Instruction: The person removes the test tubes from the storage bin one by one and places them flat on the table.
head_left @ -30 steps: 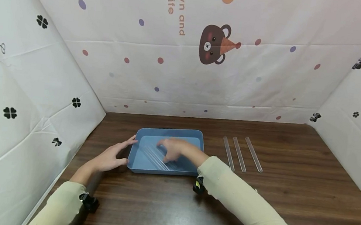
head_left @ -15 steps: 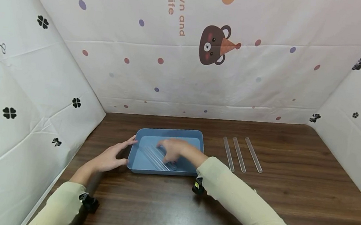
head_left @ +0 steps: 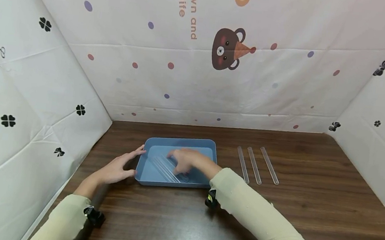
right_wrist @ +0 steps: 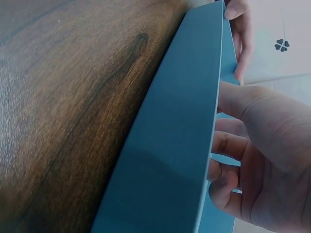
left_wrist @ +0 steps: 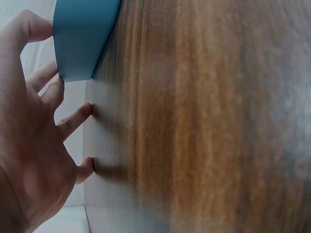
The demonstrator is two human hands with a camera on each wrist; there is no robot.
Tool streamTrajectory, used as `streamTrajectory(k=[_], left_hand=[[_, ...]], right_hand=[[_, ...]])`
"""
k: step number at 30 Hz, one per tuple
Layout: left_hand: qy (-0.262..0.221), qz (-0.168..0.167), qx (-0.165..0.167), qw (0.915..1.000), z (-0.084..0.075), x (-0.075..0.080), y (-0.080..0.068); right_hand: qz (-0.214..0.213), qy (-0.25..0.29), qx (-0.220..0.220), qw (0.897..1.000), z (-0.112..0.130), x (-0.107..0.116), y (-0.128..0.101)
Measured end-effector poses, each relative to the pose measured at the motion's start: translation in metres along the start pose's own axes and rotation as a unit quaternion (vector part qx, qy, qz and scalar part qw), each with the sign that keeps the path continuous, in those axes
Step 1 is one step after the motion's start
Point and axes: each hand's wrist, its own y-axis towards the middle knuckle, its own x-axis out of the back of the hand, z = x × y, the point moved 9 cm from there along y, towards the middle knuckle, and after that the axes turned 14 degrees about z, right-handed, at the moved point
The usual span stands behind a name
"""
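I see my right hand (head_left: 184, 160) reaching down into the blue tray (head_left: 179, 141), its fingers (right_wrist: 228, 167) curled over the clear strips (head_left: 164, 169) lying on the tray floor, though I cannot tell whether they actually pinch one. My left hand (head_left: 117, 167) lies with fingers spread and relaxed against the tray's left wall, thumb at the near corner. The tray sits on a dark wooden desk (head_left: 310, 212), three more clear strips (head_left: 256, 166) lie side by side to its right, and white printed sheets (head_left: 253, 83) with dots and a bear wall the space.
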Motion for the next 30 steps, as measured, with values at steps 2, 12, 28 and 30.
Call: streamTrajectory(k=[2, 12, 28, 30], left_hand=[[0.000, 0.000, 0.001, 1.0000, 0.000, 0.000, 0.000], [-0.001, 0.001, 0.003, 1.0000, 0.000, -0.001, 0.000], [0.000, -0.003, 0.003, 1.0000, 0.001, 0.000, -0.001], [0.001, -0.004, 0.003, 1.0000, 0.000, 0.000, -0.001]], right_hand=[[-0.003, -0.006, 0.001, 1.000, 0.000, 0.000, -0.002], [-0.027, -0.020, 0.026, 0.999, 0.000, 0.005, -0.016], [-0.024, -0.006, 0.008, 1.000, -0.009, 0.019, -0.020], [-0.026, -0.007, 0.006, 1.000, -0.008, 0.020, -0.023]])
